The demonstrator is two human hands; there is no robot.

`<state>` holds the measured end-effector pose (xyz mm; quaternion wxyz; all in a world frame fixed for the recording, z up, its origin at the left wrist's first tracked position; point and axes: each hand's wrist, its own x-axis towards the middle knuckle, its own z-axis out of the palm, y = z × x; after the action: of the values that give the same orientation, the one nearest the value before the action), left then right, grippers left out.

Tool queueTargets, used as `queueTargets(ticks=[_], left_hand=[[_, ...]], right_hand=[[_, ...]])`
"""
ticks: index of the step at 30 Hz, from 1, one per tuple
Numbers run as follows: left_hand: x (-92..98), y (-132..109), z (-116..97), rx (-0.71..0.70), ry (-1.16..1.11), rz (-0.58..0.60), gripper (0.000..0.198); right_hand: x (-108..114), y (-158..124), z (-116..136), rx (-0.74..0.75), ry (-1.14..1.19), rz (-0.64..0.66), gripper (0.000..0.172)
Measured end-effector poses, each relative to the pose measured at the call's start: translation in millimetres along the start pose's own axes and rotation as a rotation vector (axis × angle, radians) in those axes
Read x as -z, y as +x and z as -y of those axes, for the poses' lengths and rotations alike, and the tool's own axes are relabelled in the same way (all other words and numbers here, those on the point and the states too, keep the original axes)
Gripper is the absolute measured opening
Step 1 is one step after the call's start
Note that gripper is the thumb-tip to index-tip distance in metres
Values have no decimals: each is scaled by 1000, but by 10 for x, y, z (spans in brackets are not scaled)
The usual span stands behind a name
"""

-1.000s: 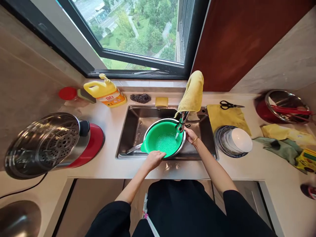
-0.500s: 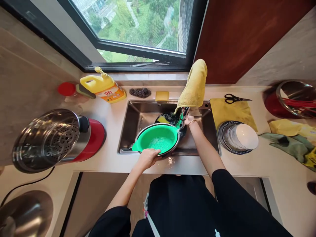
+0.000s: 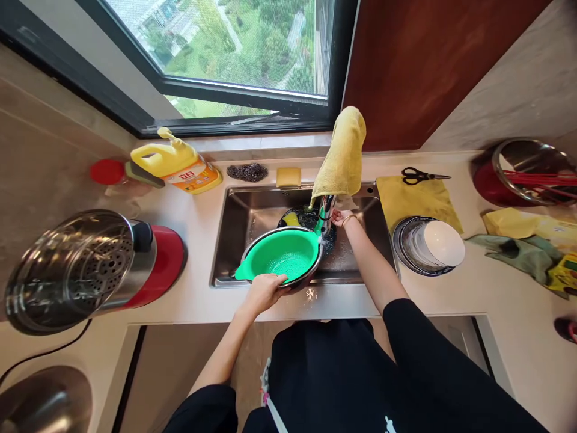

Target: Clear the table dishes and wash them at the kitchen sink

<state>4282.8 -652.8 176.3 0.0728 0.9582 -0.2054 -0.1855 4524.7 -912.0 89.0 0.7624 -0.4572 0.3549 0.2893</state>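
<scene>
A green colander with a long handle sits nested inside a dark-rimmed metal bowl over the near part of the steel sink. My left hand is closed on the near rim of the two, thumb over the inside edge. My right hand, a thin bracelet at its wrist, has its fingers bent against the lower end of the faucet; they are partly hidden. Water splashes by the colander's handle. A yellow cloth hangs over the faucet's top. Behind the bowl lies a dark pan with a yellow sponge.
Left of the sink stand a yellow detergent jug and a red-based steamer. Steel wool and another sponge line the back edge. To the right are stacked bowls, scissors and a red pot.
The view has shifted slightly. My right hand has edged out from behind the faucet, so more of its fingers show. My left hand keeps its grip on the colander and bowl.
</scene>
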Motion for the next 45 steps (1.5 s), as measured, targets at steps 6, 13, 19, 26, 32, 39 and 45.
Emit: queueTargets(ticks=[6,13,19,26,32,39,45], left_hand=[[23,19,-3,-3,-6,10,27],[62,23,-7,30,22,5,31],[32,31,-27,15,45,27,34],[57,53,-47,11,55,51,34],[59,63,-53,16,25,61,30],[51,85,-30,9,10,52,30],[92,131,-43,12,-14,61,26]], right_hand=[[92,-69,-151,17,81,4,24],[211,-151,-261,63,197,140,23],[123,-126,55,-1,48,74,19],[96,-142,28,162,-137,6,12],[204,-268,-84,175,-426,221,12],[252,-650,-457,461,-929,500,12],[245,-725,-512,799,-895,6,14]])
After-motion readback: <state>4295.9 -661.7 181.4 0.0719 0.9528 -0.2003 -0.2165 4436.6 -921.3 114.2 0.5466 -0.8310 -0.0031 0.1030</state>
